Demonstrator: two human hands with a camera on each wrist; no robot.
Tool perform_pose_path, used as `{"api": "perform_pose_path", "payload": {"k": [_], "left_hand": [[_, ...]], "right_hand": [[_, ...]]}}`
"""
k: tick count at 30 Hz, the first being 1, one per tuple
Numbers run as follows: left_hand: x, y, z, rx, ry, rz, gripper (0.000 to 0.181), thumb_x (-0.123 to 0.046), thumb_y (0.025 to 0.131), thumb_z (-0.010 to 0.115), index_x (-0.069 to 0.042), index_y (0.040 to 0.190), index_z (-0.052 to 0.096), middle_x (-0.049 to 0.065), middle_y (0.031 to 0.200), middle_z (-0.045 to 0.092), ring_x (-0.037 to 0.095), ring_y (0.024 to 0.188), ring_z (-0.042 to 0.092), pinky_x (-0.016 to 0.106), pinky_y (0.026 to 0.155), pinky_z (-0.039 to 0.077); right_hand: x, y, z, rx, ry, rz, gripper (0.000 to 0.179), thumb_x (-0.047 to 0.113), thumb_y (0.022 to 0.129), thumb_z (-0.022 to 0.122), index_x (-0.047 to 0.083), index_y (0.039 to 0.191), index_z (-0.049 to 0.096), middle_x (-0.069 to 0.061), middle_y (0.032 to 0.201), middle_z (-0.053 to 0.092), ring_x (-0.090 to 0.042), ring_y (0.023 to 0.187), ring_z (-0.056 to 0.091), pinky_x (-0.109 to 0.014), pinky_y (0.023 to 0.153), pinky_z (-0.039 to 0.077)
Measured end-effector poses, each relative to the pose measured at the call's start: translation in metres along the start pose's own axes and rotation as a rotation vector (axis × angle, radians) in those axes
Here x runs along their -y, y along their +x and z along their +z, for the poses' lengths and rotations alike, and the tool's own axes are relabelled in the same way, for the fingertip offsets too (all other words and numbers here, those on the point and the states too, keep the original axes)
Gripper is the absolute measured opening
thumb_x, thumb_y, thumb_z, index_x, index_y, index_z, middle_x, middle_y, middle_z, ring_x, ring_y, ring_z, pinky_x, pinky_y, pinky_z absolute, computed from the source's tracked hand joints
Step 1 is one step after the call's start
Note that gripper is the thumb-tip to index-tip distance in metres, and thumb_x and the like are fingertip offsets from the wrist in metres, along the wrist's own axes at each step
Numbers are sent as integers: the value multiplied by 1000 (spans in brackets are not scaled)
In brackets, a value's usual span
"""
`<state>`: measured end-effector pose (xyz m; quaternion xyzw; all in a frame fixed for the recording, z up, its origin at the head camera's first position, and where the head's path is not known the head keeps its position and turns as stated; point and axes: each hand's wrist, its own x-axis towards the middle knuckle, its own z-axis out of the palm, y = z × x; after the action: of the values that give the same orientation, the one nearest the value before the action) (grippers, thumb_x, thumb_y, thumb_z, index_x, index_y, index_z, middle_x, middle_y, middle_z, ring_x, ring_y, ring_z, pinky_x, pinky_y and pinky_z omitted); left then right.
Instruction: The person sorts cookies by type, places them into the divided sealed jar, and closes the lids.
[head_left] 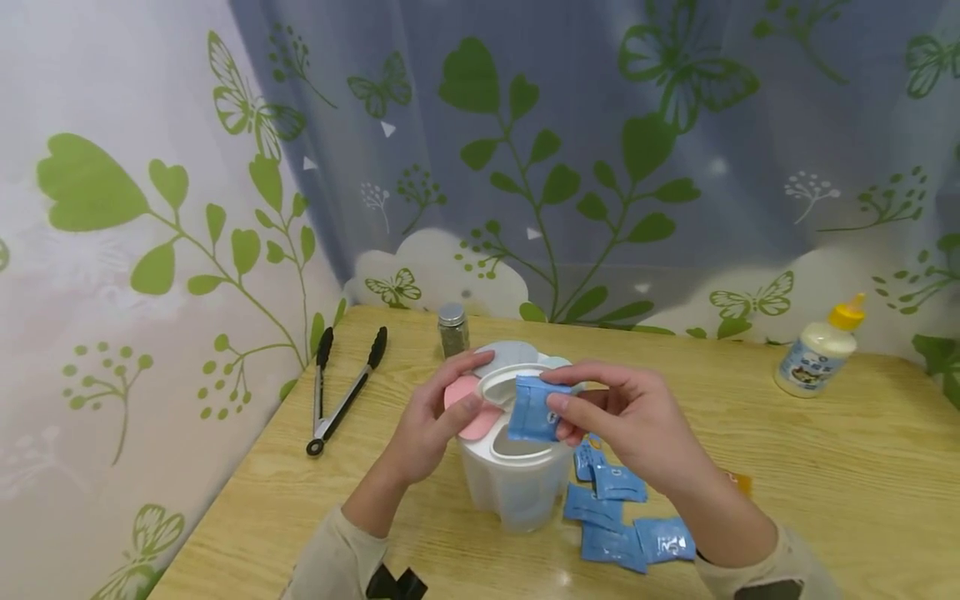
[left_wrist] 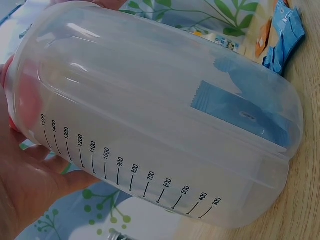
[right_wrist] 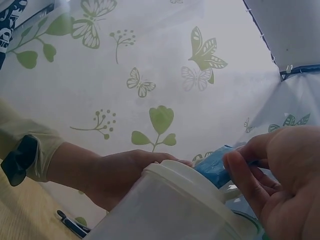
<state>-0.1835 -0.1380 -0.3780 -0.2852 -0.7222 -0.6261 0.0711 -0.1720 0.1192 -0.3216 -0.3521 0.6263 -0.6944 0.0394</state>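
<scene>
My right hand (head_left: 626, 417) pinches a small blue packet (head_left: 534, 408) by one side, over an open flap in the lid of a translucent storage canister (head_left: 517, 492). My left hand (head_left: 431, 417) holds that canister at its top, thumb by the pink flap (head_left: 463, 400) and fingers by the grey one (head_left: 510, 357). Measuring marks run down the canister wall (left_wrist: 150, 170) in the left wrist view. Inside, at the bottom, lie blue packets (left_wrist: 245, 112). More blue packets (head_left: 611, 533) lie on the table beside it, near my right forearm.
Tongs (head_left: 341, 408) lie spread on the left of the wooden table (head_left: 247, 533). A glass jar with a metal cap (head_left: 453, 332) stands behind the canister. A yellow-capped bottle (head_left: 816, 354) is at the right. An orange packet (head_left: 739, 482) shows by my right arm. Patterned curtains hang behind.
</scene>
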Motion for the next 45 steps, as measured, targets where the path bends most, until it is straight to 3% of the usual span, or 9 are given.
{"api": "perform_pose_path", "payload": {"k": [18, 25, 31, 45], "left_hand": [[-1, 0, -1, -3, 4, -20, 48, -27, 100, 53, -7, 144, 50, 10, 155, 43, 31, 149, 31, 22, 110, 40], [0, 0, -1, -6, -10, -12, 48, -25, 100, 53, -5, 144, 50, 12, 154, 44, 32, 148, 33, 23, 110, 40], [0, 1, 0, -9, -16, -9, 49, -25, 100, 54, -4, 143, 50, 12, 154, 44, 31, 148, 33, 23, 110, 40], [-1, 1, 0, -17, -1, -28, 49, -26, 99, 54, -5, 143, 50, 11, 154, 44, 28, 149, 32, 22, 111, 39]], "right_hand": [[-4, -5, -2, 65, -70, 44, 21, -2, 94, 63, -11, 112, 65, 3, 101, 69, -12, 73, 70, -34, 66, 61], [-2, -7, -8, 67, -26, 107, 22, -1, 94, 64, -6, 115, 67, -1, 105, 70, -12, 74, 70, -32, 67, 61], [0, -11, -14, 75, -13, 159, 23, 0, 94, 64, 5, 116, 70, 1, 95, 72, -10, 72, 69, -32, 67, 61], [-10, -33, -33, 58, -1, 137, 30, -7, 95, 58, 8, 120, 67, 4, 95, 69, -10, 67, 63, -29, 62, 57]]}}
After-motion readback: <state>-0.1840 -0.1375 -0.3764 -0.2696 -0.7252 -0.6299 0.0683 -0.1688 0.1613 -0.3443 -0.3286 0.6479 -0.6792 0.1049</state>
